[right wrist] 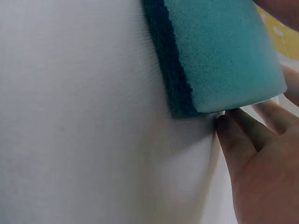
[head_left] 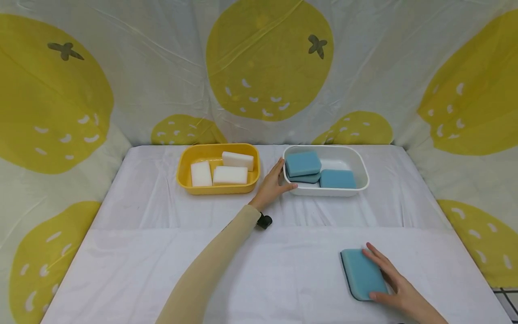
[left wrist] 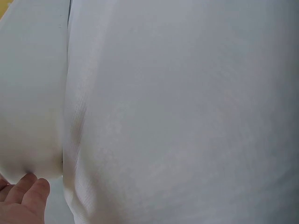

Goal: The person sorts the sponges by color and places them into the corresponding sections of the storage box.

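My left hand (head_left: 270, 185) is at the left end of a white plastic tub (head_left: 323, 192), its fingers stretched along the outer wall and its thumb at the front corner of the rim. In the left wrist view, its fingertips (left wrist: 35, 191) meet the tub's pale wall. Blue sponges (head_left: 302, 163) lie inside, two of them stacked. Near the front right, my right hand (head_left: 398, 288) holds another blue sponge (head_left: 362, 273) by its edges, fingers at the far side and thumb at the near corner. A dark scouring layer (right wrist: 170, 60) runs along its underside, close over the cloth.
Left of the white tub stands a yellow tub (head_left: 218, 190) with white sponge blocks (head_left: 230, 175) in it. A white cloth (head_left: 299, 265) covers the table. Behind and at the sides hangs a curtain (head_left: 269, 58) with yellow fruit prints.
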`<control>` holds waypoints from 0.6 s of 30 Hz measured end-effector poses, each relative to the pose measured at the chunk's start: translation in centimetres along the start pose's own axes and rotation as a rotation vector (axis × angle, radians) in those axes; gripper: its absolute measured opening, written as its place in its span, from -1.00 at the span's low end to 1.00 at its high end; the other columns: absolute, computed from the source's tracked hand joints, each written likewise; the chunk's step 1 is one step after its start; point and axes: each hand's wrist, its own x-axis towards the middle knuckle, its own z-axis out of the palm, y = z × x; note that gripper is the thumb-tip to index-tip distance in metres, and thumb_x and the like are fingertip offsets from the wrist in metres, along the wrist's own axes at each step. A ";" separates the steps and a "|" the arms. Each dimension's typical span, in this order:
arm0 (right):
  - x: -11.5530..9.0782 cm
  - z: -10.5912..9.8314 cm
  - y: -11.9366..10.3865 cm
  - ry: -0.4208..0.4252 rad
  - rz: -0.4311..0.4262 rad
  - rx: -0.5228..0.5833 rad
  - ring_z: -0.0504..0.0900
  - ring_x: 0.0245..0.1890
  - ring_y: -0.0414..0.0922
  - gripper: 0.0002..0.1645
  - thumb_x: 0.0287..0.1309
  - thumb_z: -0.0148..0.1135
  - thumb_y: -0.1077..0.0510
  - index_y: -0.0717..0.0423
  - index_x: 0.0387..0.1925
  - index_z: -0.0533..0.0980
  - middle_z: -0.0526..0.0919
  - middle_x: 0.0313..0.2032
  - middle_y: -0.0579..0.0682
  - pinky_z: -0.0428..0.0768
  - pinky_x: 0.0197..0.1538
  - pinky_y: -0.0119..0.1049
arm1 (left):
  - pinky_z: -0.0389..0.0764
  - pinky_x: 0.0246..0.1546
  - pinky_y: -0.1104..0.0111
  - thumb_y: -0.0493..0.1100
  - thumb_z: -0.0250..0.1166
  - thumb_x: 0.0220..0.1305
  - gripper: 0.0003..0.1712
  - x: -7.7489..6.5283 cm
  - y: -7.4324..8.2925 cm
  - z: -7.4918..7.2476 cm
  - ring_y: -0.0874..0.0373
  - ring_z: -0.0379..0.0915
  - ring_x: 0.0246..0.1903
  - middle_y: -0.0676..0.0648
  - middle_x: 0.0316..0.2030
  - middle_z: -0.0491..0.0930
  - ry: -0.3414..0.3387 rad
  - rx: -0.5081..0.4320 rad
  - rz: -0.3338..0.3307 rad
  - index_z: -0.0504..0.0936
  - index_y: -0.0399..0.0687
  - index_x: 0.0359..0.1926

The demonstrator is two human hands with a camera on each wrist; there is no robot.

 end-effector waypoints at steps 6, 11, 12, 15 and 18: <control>0.6 0.1 0.4 0.027 0.024 0.003 -0.12 0.30 -0.60 0.03 0.03 0.35 0.35 0.16 0.46 0.03 -0.09 0.47 -0.12 0.04 0.09 -0.80 | 0.05 0.34 0.42 0.05 0.36 0.19 0.10 -0.1 -0.1 -0.1 0.24 -0.24 0.43 0.00 0.49 -0.18 -0.005 0.010 0.016 -0.15 -0.10 0.51; 1.4 0.2 0.2 0.075 0.053 -0.004 -0.05 0.26 -0.62 0.03 0.01 0.38 0.32 0.12 0.46 0.07 0.02 0.41 -0.23 0.08 0.07 -0.80 | 0.03 0.35 0.41 0.03 0.37 0.19 0.10 -0.1 0.0 0.0 0.23 -0.25 0.43 0.00 0.49 -0.18 -0.004 0.008 0.014 -0.15 -0.11 0.51; 1.5 0.2 0.1 0.083 0.053 -0.009 -0.04 0.26 -0.62 0.03 -0.01 0.39 0.32 0.12 0.46 0.08 0.03 0.40 -0.23 0.08 0.07 -0.80 | 0.03 0.35 0.40 0.03 0.37 0.19 0.10 -0.1 0.0 0.0 0.23 -0.25 0.43 0.01 0.49 -0.18 -0.003 0.005 0.010 -0.14 -0.10 0.51; 2.0 0.2 0.2 0.108 0.054 -0.015 -0.02 0.25 -0.61 0.04 -0.05 0.42 0.32 0.13 0.44 0.11 0.08 0.37 -0.20 0.09 0.08 -0.80 | 0.04 0.35 0.40 0.01 0.37 0.19 0.09 -0.1 0.1 0.0 0.24 -0.24 0.43 0.02 0.49 -0.18 -0.002 -0.004 0.007 -0.14 -0.09 0.51; 2.3 0.1 0.1 0.118 0.072 -0.008 0.00 0.24 -0.61 0.04 -0.07 0.43 0.31 0.11 0.44 0.13 0.10 0.36 -0.19 0.10 0.08 -0.80 | 0.05 0.35 0.40 0.01 0.37 0.19 0.09 -0.2 0.1 0.0 0.24 -0.24 0.43 0.03 0.49 -0.18 -0.001 -0.008 0.008 -0.14 -0.08 0.51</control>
